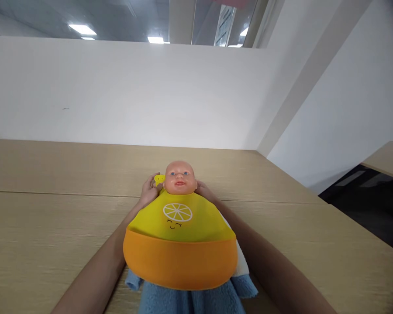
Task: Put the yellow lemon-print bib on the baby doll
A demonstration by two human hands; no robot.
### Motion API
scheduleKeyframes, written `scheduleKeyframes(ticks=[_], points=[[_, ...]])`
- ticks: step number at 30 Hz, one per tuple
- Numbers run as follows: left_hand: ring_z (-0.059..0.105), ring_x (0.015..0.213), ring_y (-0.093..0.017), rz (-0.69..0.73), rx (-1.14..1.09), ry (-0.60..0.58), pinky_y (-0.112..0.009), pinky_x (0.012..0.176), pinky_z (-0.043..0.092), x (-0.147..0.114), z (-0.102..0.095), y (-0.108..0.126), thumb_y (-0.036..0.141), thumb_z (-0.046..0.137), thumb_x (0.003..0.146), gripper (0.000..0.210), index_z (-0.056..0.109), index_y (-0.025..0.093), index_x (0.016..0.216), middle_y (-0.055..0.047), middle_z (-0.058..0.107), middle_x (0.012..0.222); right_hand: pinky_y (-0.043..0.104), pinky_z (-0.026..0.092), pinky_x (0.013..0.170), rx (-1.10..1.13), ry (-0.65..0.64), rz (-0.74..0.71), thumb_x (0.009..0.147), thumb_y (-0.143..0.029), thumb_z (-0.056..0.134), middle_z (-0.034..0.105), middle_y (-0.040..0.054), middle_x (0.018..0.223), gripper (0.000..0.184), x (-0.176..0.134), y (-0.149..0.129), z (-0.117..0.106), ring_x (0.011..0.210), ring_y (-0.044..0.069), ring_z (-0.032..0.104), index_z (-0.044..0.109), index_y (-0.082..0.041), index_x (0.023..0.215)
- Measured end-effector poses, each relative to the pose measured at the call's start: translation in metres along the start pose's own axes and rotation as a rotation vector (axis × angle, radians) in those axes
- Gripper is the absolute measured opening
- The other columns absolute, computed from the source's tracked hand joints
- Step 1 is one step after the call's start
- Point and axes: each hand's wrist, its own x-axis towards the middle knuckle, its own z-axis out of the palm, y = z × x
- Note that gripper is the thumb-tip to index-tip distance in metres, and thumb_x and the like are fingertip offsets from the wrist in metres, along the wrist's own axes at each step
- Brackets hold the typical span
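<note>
A baby doll lies on its back on a wooden table, head pointing away from me. A yellow silicone bib with a lemon drawing and an orange catch pocket covers its chest. My left hand is at the doll's neck on the left, fingers closed on the bib's yellow strap end. My right hand is at the neck on the right, mostly hidden behind the doll's head and bib. The doll's body is wrapped in a blue fleece cloth.
A white wall rises just behind the table's far edge. The table's right edge drops to a dark floor gap, with another wooden surface beyond. A white cloth shows under the bib's right side.
</note>
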Motion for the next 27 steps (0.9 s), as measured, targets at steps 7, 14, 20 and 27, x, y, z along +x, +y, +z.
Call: scheduleKeyframes(ticks=[7, 14, 20, 27], points=[[0.049, 0.048, -0.011, -0.061, 0.026, -0.116, -0.023, 0.048, 0.035, -0.006, 0.003, 0.004, 0.024, 0.069, 0.056, 0.019, 0.061, 0.015, 0.07, 0.002, 0.058, 0.055, 0.043, 0.046, 0.092, -0.111, 0.067, 0.015, 0.06, -0.033, 0.072, 0.068, 0.0101, 0.107, 0.038, -0.001, -0.006, 0.001, 0.108, 0.032, 0.058, 0.07, -0.016, 0.094], [0.035, 0.042, -0.009, -0.046, 0.018, -0.035, -0.023, 0.043, 0.024, -0.003, 0.002, 0.006, 0.025, 0.057, 0.058, 0.015, 0.046, 0.018, 0.05, 0.006, 0.038, 0.043, 0.039, 0.044, 0.094, -0.179, 0.084, 0.001, 0.063, -0.031, 0.07, 0.064, 0.0074, 0.116, 0.036, -0.002, -0.01, 0.006, 0.112, 0.029, 0.056, 0.07, -0.018, 0.096], [0.04, 0.049, -0.01, -0.013, 0.045, -0.063, -0.023, 0.047, 0.029, -0.004, 0.001, 0.001, 0.043, 0.062, 0.068, 0.031, 0.049, 0.017, 0.058, 0.005, 0.044, 0.051, 0.039, 0.046, 0.09, -0.182, 0.077, 0.019, 0.062, -0.032, 0.069, 0.068, 0.0068, 0.106, 0.034, -0.002, -0.009, 0.003, 0.106, 0.028, 0.059, 0.071, -0.018, 0.094], [0.043, 0.05, -0.011, 0.004, 0.105, -0.107, -0.023, 0.048, 0.03, -0.006, -0.001, 0.0, 0.049, 0.066, 0.065, 0.036, 0.053, 0.016, 0.061, 0.003, 0.049, 0.055, 0.039, 0.048, 0.085, -0.297, 0.104, 0.027, 0.061, -0.032, 0.068, 0.07, 0.0073, 0.101, 0.034, -0.003, -0.01, 0.002, 0.099, 0.029, 0.061, 0.071, -0.017, 0.091]])
